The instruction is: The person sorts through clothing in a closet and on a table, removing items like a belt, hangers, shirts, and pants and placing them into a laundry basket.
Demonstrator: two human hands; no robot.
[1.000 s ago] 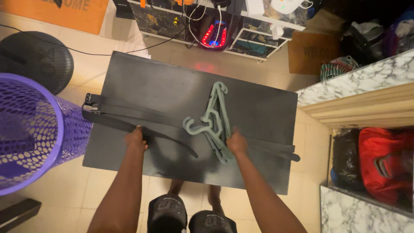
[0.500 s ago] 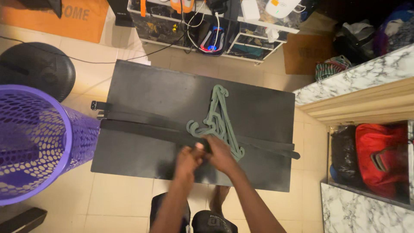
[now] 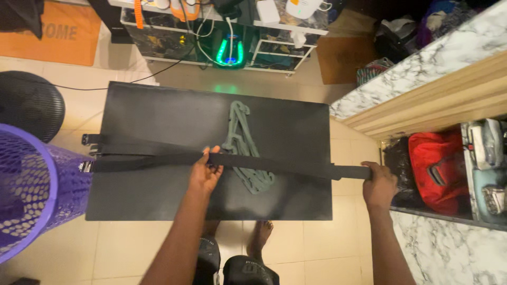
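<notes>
A long black strap [image 3: 280, 163] lies stretched across a black table [image 3: 158, 200]. My left hand [image 3: 205, 171] grips the strap near its middle. My right hand [image 3: 378, 182] holds the strap's right end just past the table's right edge. Under the strap lies a pile of grey-green plastic hangers [image 3: 240, 137]. The strap's left end, with a buckle [image 3: 87, 140], reaches the table's left edge.
A purple mesh laundry basket [image 3: 31, 195] stands at the left. A black fan [image 3: 29, 105] lies on the floor behind it. A marble-topped counter [image 3: 422, 74] with a red bag [image 3: 435, 161] below is at the right. A low shelf with cables and a green-lit device [image 3: 229, 50] is beyond the table.
The hands met at the hangers half a second ago, then parted. My right hand has drawn the strap's end out past the right edge; my left stays at the middle.
</notes>
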